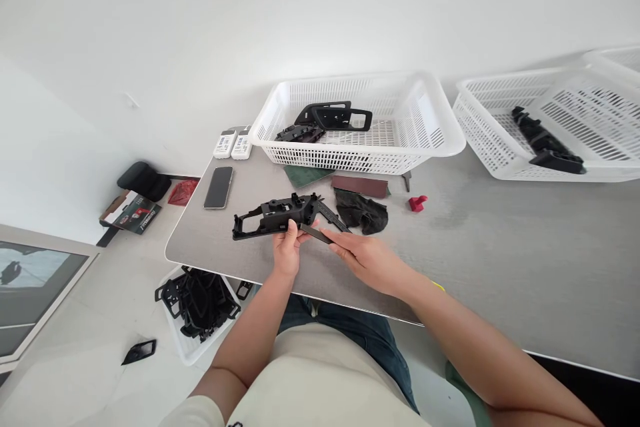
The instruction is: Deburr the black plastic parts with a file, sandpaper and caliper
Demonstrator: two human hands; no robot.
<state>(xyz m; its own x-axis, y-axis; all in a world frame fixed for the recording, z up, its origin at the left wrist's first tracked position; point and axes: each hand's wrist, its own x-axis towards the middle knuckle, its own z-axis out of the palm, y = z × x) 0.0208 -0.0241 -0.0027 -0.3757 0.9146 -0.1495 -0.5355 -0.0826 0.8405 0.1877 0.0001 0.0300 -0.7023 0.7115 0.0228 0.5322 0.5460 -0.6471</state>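
Note:
My left hand (pixel 287 250) grips a long black plastic part (pixel 275 215) by its right portion, holding it above the grey table. The part has an open frame at its left end. My right hand (pixel 367 257) is closed on a flat, dark, file-like strip (pixel 316 234), whose far tip meets the lower right edge of the part near my left fingers. Just behind the part's right end lie a dark caliper-like tool (pixel 332 215) and a crumpled black cloth (pixel 361 211).
White baskets (pixel 360 161) (pixel 505 163) with black parts stand at the back. A phone (pixel 219 188), a green sheet (pixel 306 176), a brown strip (pixel 360 186) and a red piece (pixel 417 203) lie on the table (pixel 500 260). A filled bin (pixel 187 352) is on the floor.

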